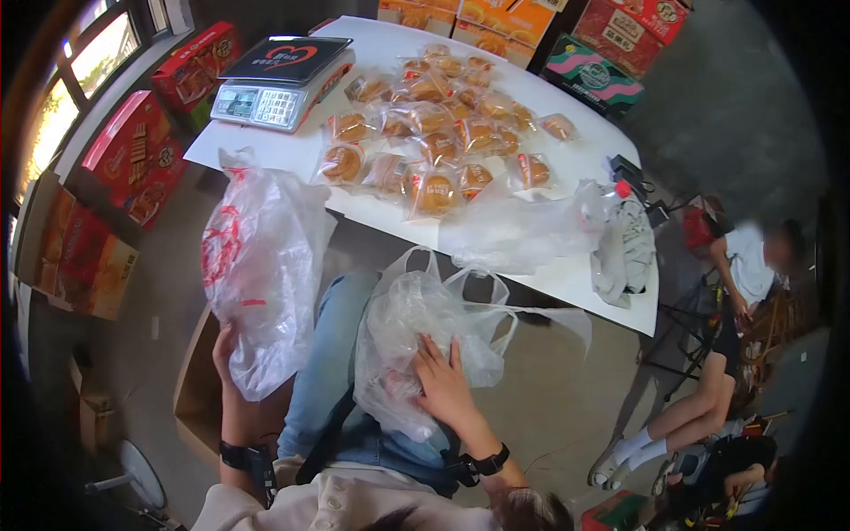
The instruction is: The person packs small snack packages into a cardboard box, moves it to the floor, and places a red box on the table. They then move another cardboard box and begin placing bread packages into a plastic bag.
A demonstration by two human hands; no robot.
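Observation:
My left hand [227, 352] grips the lower left edge of a white plastic bag with red print [266, 265], which hangs upright beside my left knee. Some of those fingers are hidden behind the bag. On my lap lies a crumpled clear plastic bag [407, 310] with loop handles. My right hand [443, 380] rests on it, fingers stretched and apart. Beyond both hands, several round baked buns in clear wrappers [434, 190] are heaped on the white table [381, 209].
A digital scale [282, 84] stands at the table's back left. More clear plastic bags [522, 226] and a grey bundle [622, 252] lie along its right front. Red cartons [133, 159] line the left wall. Another person [748, 265] sits at the right.

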